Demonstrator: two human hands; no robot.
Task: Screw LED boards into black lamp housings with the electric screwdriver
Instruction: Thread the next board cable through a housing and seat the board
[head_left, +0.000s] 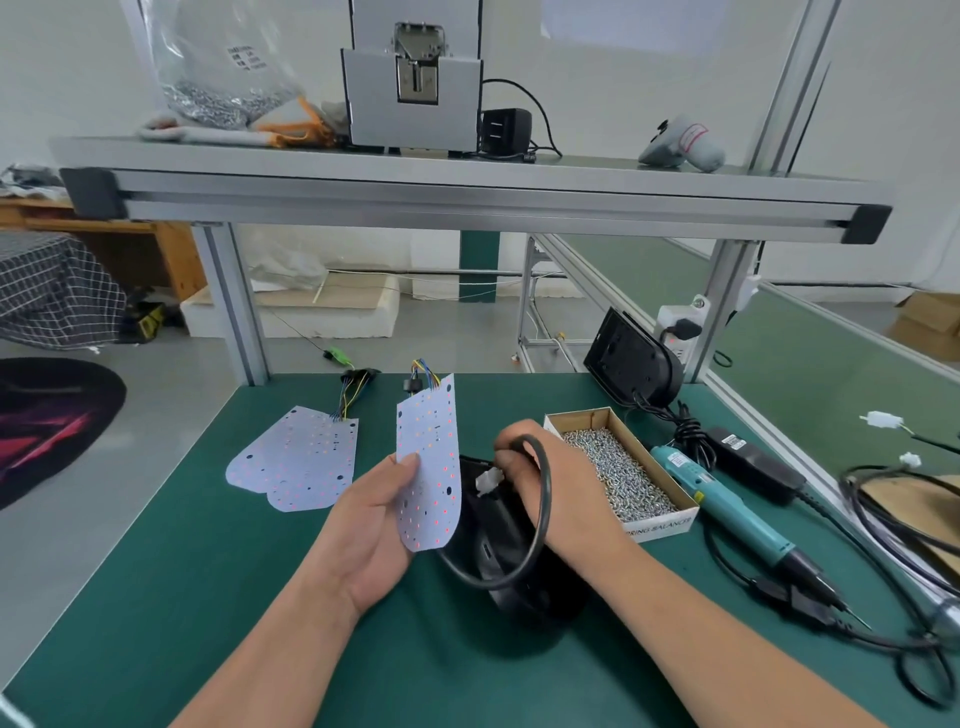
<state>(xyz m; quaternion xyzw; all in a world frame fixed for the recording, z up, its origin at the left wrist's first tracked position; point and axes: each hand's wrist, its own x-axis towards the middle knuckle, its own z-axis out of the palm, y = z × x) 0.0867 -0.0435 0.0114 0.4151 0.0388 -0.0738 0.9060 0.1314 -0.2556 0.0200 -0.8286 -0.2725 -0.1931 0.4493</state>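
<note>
My left hand holds a white LED board upright by its lower edge, its coloured wires at the top. To its right a black lamp housing rests on the green mat. My right hand grips the housing's black cable near a white connector. Two more LED boards lie flat on the mat to the left. The teal electric screwdriver lies at the right, untouched.
A cardboard box of screws sits right of my right hand. Another black housing leans against the frame post at the back right. Cables and a power brick trail at the right. An aluminium shelf spans overhead.
</note>
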